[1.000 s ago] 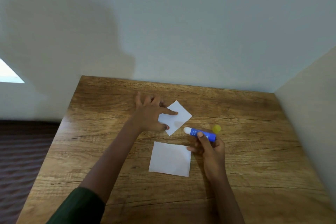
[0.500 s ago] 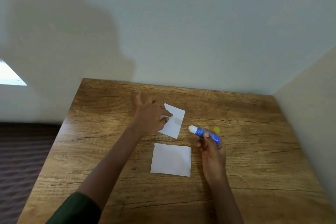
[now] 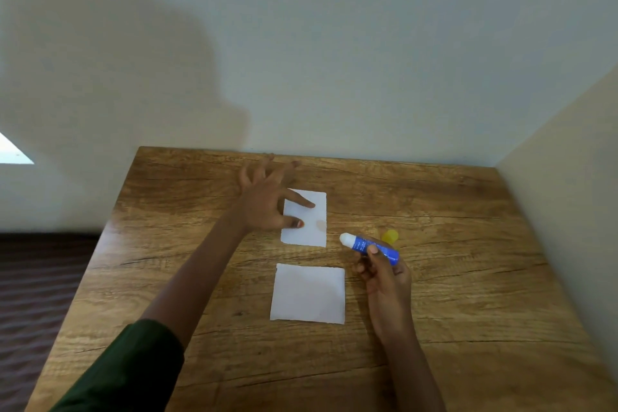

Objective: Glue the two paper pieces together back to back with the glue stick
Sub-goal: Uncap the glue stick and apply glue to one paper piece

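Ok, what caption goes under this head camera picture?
Left hand steadies the far paper square while right hand aims an uncapped blue glue stick.

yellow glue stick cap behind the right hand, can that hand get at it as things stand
Probably not yet: the right hand holds the blue glue stick. The small yellow plastic cap lies unobstructed just beyond it.

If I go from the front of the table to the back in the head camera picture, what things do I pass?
Near paper piece → right hand holding the glue stick → yellow cap → far paper piece with the left hand resting on it → wall.
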